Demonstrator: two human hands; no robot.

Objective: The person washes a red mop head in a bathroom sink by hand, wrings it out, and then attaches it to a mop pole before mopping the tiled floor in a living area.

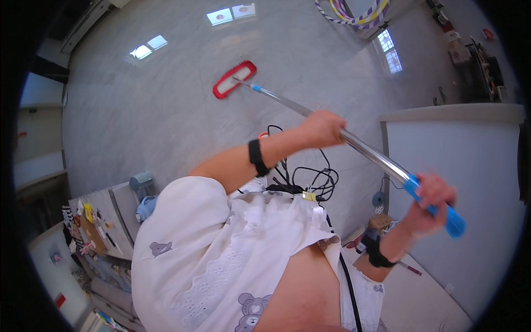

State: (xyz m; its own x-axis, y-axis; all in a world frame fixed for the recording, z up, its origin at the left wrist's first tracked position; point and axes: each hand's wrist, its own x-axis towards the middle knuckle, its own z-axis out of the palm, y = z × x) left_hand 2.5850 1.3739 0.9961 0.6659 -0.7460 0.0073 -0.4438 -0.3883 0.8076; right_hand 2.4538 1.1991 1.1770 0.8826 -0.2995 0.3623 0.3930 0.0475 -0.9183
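Observation:
A flat mop with a red-edged, pale head (235,79) rests on the grey tiled floor (166,103) in front of me. Its shiny metal pole (375,157) runs back at a slant towards my right side. My left hand (324,128) is wrapped around the middle of this pole. At the upper end, my right hand (431,203) grips the blue plastic handle (455,224), whose rounded tip sticks out past the hand. That hand is slightly blurred. Each forearm bears a black strap.
Black cables (319,180) hang in loops at my waist, with a yellow clip (309,195). A white panel (456,174) stands to the right, near a small cardboard box (379,222). Behind left is a cluttered table (120,207). Striped hoops (365,18) lean at the far right.

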